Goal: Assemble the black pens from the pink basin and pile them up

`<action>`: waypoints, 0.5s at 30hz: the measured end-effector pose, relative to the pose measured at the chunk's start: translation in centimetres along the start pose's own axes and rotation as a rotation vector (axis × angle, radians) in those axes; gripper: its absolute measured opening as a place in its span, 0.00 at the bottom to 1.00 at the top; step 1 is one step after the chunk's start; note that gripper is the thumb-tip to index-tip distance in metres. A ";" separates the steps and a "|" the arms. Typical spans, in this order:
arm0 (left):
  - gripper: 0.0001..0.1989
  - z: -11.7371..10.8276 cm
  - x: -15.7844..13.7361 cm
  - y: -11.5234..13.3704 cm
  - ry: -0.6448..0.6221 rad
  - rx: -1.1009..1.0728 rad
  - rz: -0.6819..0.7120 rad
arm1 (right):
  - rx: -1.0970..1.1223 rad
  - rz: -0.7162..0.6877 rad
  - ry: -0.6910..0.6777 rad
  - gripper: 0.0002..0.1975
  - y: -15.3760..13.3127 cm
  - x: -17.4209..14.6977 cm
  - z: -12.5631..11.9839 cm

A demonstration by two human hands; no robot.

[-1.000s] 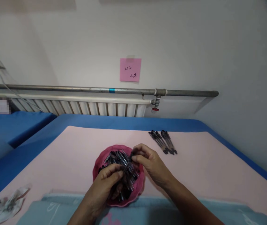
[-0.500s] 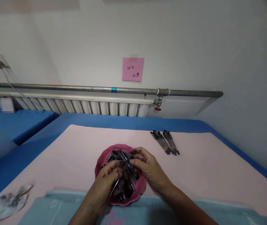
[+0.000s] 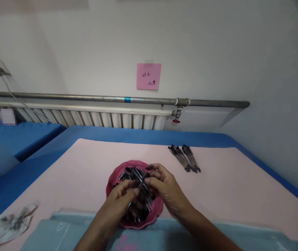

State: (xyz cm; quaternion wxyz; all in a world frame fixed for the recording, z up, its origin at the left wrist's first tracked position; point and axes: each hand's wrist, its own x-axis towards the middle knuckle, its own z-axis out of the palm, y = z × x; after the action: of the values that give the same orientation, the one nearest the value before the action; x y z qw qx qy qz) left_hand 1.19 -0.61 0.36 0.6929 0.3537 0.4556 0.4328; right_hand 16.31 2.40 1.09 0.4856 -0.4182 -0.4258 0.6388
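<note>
Over a pink scalloped bowl [image 3: 115, 171] full of black and clear pen parts, both of my hands pinch one dark pen [image 3: 144, 177]. My left hand [image 3: 119, 201] grips its lower length, the thumb covering part of the barrel. My right hand [image 3: 167, 188] has thumb and forefinger closed on the upper end, and the fingertips are stained dark. Loose pen parts [image 3: 146, 200] lie in a jumble beneath the hands. Farther back to the right, several assembled-looking black pens [image 3: 184, 158] rest in two fanned groups on the pink sheet.
The pink sheet [image 3: 229, 188] covers a blue-edged table. A teal cloth [image 3: 67, 230] runs along the near edge, and a stained white tissue [image 3: 13, 225] lies at left. Behind stand a radiator [image 3: 117, 120], a metal pipe [image 3: 91, 98] and a red valve [image 3: 176, 121].
My left hand has shifted slightly along the pen, its thumb now higher and hiding more of the barrel. My right hand stays nearly in place. The fanned pens have not moved.
</note>
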 end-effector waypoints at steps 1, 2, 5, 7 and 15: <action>0.13 0.0 0.0 -0.1 -0.018 0.061 -0.008 | 0.007 -0.004 0.007 0.15 -0.1 0.0 -0.1; 0.14 -0.1 0.1 -0.3 -0.038 0.106 -0.010 | 0.018 -0.001 0.009 0.14 -0.2 0.1 -0.1; 0.16 -0.1 0.2 -0.6 -0.067 0.115 0.018 | 0.052 0.034 -0.005 0.11 0.0 0.3 -0.3; 0.16 0.1 0.2 -0.8 -0.064 0.087 0.028 | 0.063 0.056 -0.003 0.10 0.3 0.4 -0.3; 0.16 0.6 0.2 -0.8 -0.066 0.052 0.037 | 0.119 0.145 -0.032 0.07 0.7 0.2 0.0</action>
State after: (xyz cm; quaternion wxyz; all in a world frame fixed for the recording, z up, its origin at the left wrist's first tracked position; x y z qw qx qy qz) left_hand 2.03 -0.82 -0.18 0.6899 0.3942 0.4370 0.4216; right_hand 16.12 2.53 0.42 0.4550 -0.4081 -0.3635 0.7031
